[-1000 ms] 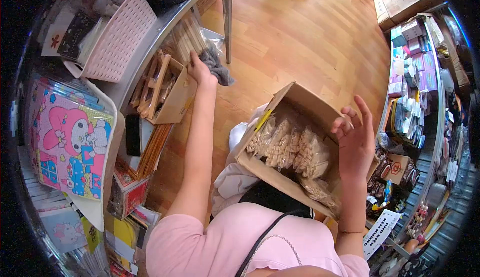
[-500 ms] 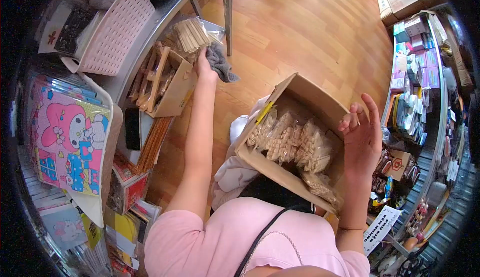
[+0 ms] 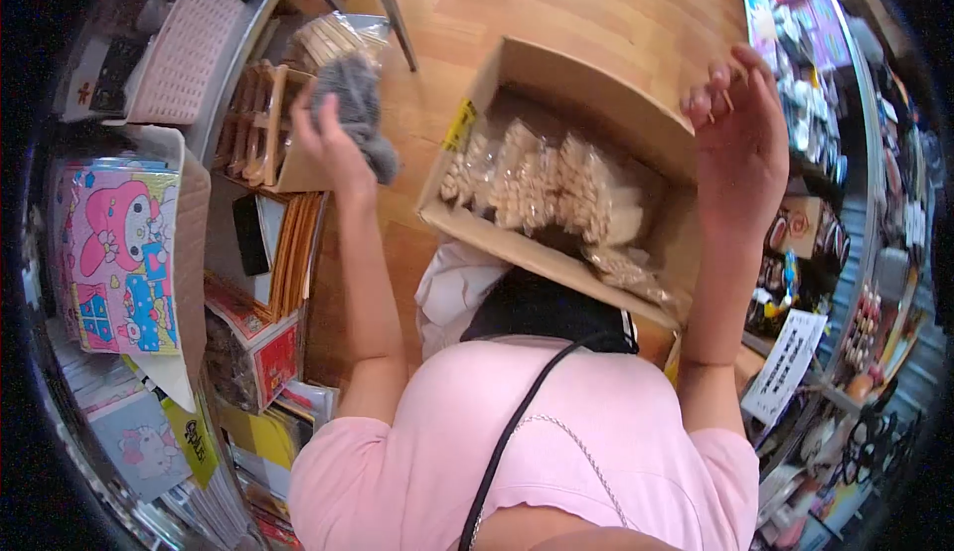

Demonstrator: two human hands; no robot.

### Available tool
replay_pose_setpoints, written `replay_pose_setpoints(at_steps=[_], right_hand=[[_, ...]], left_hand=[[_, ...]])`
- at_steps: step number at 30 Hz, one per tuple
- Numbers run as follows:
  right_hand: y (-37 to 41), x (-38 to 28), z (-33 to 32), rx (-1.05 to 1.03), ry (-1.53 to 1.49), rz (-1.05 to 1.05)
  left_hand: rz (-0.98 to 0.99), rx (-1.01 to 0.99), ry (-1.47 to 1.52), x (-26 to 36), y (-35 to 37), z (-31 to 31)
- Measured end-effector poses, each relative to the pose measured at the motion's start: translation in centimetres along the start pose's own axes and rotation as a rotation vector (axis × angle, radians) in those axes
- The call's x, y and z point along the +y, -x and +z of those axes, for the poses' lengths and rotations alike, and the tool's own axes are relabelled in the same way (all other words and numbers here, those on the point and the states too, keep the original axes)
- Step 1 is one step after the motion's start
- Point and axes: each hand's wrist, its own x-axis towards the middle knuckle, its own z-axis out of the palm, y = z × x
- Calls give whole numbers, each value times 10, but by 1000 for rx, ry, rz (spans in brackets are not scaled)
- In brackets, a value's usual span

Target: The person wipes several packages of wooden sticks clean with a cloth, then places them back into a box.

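Note:
My left hand [image 3: 340, 149] is closed on a grey cloth [image 3: 356, 104], which hangs off to the right of the fingers. Just beyond it are a plastic pack of flat wooden sticks [image 3: 331, 40] and a small cardboard box of wooden pieces [image 3: 266, 129]. My right hand [image 3: 743, 149] is raised beside the right wall of a large open cardboard box [image 3: 596, 79]. Its fingers are loosely bent and apart, with nothing plainly held. Inside the large box lie several clear bags of small pale wooden pieces [image 3: 532, 178].
On the left are a pink perforated basket [image 3: 189, 49], a cartoon picture pack [image 3: 124, 253], a black phone-like slab [image 3: 252, 233] and brown frames [image 3: 295, 253]. A metal table leg [image 3: 395, 14] stands ahead. Shelves crowded with goods [image 3: 795, 44] run along the right.
My left hand has drawn back from the stick pack toward me with the cloth. My right hand has risen and its fingers have bent more. The view has shifted, so the large box appears higher.

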Motion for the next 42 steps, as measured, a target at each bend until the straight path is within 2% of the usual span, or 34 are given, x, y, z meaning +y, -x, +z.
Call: replay_pose_setpoints(at_steps=[1, 2, 4, 6, 8, 10, 11, 12, 14, 15, 17, 18, 19, 20, 21, 22, 23, 24, 25, 26, 28, 31, 32, 34, 35, 36, 38, 42], right_hand=[[2, -5, 0, -33, 52, -39], [5, -9, 1, -68, 104, -75], [9, -19, 2, -87, 211, -90], [15, -24, -3, -341, 691, -76], [24, -21, -8, -367, 773, -51], [33, -22, -12, -466, 933, -28], [34, -25, -17, -478, 1010, -29], [36, -26, -20, -465, 1015, -27], [41, -30, -24, -476, 801, -88], [46, -32, -22, -468, 755, -101], [63, -24, -8, -421, 651, -85], [69, -20, -6, -384, 549, -73], [70, -7, -16, -357, 382, 54], [64, 21, -62, -386, -147, 184], [66, 8, -52, -223, -140, 180], [68, -7, -41, -62, -133, 177], [70, -13, -44, -59, -134, 175], [72, -19, -50, 42, -256, 155], [73, -24, -56, 143, -377, 135], [74, -26, -65, 144, -377, 133], [79, -23, -81, 355, -206, 12], [89, -20, -94, 447, -147, -29], [91, -19, -98, 513, -140, -27], [95, -19, -103, 530, -130, -47], [97, -20, -105, 547, -123, -63], [97, -20, -106, 549, -127, -62], [99, -20, -108, 582, -110, -119], [99, -25, -107, 626, -105, -118]], left_hand=[[84, 9, 47, 21, 7, 4], [77, -1, 46, 36, 11, 6], [416, -21, -90, 60, 18, 7], [421, -55, -54, 75, 31, 11], [423, -90, -17, 90, 45, 15], [311, -125, 179, 104, 56, 18], [399, -151, 163, 108, 56, 18], [394, -162, 167, 113, 59, 21], [332, -287, 412, 126, 70, 30], [444, -319, 358, 124, 73, 36], [966, -406, 56, 117, 85, 58], [1251, -356, -166, 116, 97, 70], [759, -526, -34, 124, 123, 84], [685, -923, 148, 121, 137, 101], [960, -1223, -27, 139, 134, 117], [962, -1226, -26, 143, 139, 121], [1049, -1273, -42, 145, 144, 125], [1138, -1319, -58, 145, 147, 128], [1101, -1361, -43, 141, 144, 130], [1102, -1363, -41, 136, 142, 134], [1098, -1153, -10, 124, 140, 142], [1137, -1497, -560, 87, 143, 148], [1267, -1497, -760, 64, 150, 148], [1380, -1521, -1029, 32, 164, 140], [1301, -1668, -1294, 36, 168, 141], [1301, -1670, -1298, 36, 169, 142], [1134, -1814, -1272, 35, 167, 146], [1064, -1770, -1247, 33, 169, 152]])
